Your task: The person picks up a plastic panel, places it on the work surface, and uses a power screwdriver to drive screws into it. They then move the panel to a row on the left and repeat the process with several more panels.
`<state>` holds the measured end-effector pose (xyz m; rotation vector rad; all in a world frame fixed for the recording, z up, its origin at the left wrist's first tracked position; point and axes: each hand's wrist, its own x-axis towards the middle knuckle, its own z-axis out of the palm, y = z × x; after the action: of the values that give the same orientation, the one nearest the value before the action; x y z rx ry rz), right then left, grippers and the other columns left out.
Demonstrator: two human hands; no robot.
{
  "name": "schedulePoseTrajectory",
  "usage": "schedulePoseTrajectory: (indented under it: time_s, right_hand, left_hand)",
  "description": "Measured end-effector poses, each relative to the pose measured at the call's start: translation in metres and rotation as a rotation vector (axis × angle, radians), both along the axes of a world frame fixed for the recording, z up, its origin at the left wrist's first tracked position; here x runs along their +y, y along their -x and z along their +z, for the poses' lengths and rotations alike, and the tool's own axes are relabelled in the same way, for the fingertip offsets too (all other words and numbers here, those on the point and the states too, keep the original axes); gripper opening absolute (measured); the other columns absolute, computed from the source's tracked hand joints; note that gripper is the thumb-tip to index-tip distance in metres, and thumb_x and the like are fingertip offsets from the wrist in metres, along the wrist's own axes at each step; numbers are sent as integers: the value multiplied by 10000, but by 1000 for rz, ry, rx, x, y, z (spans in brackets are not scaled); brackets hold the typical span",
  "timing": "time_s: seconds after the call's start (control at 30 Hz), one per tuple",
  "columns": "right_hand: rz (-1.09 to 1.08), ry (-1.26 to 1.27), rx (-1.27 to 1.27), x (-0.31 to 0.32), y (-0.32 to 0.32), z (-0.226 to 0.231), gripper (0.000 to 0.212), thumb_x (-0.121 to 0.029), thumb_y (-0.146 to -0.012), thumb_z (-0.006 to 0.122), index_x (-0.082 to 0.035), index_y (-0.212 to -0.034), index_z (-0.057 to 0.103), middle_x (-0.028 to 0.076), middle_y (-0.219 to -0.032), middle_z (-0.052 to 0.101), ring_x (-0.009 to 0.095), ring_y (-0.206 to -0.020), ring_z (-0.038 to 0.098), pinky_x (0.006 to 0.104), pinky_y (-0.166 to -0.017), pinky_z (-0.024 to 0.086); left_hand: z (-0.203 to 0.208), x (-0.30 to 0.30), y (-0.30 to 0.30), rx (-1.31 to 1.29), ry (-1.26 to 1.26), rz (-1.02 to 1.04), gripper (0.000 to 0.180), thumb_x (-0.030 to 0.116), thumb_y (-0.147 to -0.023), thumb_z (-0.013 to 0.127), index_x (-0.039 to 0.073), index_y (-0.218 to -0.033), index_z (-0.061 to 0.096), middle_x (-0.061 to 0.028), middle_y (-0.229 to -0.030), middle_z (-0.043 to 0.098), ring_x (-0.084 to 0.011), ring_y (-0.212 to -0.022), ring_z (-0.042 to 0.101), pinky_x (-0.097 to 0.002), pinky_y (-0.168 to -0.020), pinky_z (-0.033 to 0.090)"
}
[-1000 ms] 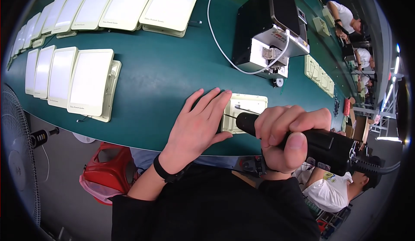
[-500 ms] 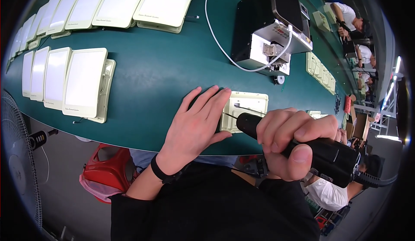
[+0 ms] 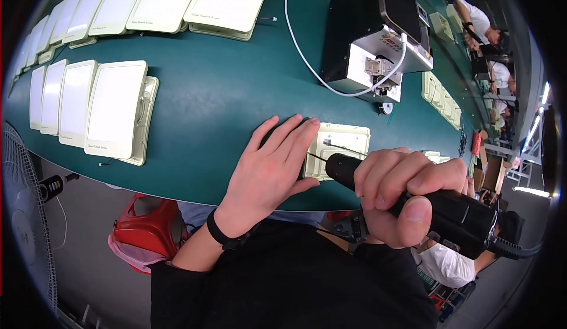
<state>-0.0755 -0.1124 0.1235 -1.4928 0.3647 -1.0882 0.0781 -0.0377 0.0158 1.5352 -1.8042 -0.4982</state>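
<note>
Gripped black power driver [image 3: 465,220] in right hand [image 3: 401,190], aiming its long axis up-left over cream casing [image 3: 345,135], and laid nearer left hand [image 3: 266,175] flat, unclenched, across casing's left edge.

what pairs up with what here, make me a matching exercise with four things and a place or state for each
Things:
1. left hand
2. right hand
3. cream case
4. white cable

Places and states:
A. wrapped around a black power tool
B. curving beside a black machine
C. laid flat, fingers extended, nothing gripped
D. lying on the green bench, its inside showing

Pairs: 1-C, 2-A, 3-D, 4-B
</note>
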Motion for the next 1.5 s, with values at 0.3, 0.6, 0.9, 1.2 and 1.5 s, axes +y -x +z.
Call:
schedulePoseTrajectory:
  time_s: [0.3, 0.6, 0.9, 1.2, 1.5]
  right_hand:
    - [20, 1, 17, 1, -3, -3, 301, -97, -973, 720, -40, -1111, 459, 111, -779, 601, 202, -617, 569, 401, -633, 518]
    - [-170, 15, 84, 6, -16, -12, 362, -300, -986, 738, -98, -1045, 444, 33, -641, 497, 152, -484, 484, 343, -479, 444]
    - [314, 230, 121, -23, 7, -8, 349, -228, -922, 826, -71, -977, 519, 73, -696, 616, 194, -573, 603, 342, -553, 522]
    - [-139, 278, -265, -62, 22, 52, 274, -298, -1051, 635, -51, -997, 530, 78, -673, 557, 175, -549, 552, 378, -538, 509]
    - [-467, 205, -54, -101, -1, 41, 160, -190, -1028, 603, -52, -1031, 523, 55, -654, 490, 169, -503, 483, 362, -508, 449]
  left_hand:
    - [0, 0, -1, 3, -12, -2, 903, 295, -757, 864, 16, -1512, 453, -113, -1462, 579, -295, -1398, 522, -482, -1193, 372]
    - [2, 1, 2, -18, 14, 12, 916, 293, -739, 882, 15, -1497, 449, -101, -1451, 583, -286, -1397, 518, -476, -1207, 359]
    - [3, 1, 6, -66, 39, 19, 938, 308, -730, 891, 23, -1504, 443, -105, -1447, 586, -271, -1399, 515, -469, -1211, 351]
    - [6, 2, 11, -112, 10, 29, 888, 371, -782, 868, 18, -1487, 461, -109, -1446, 587, -273, -1388, 529, -484, -1212, 355]
    - [4, -2, 14, -91, 28, 119, 882, 335, -764, 893, 23, -1477, 476, -130, -1436, 593, -322, -1357, 547, -510, -1206, 360]
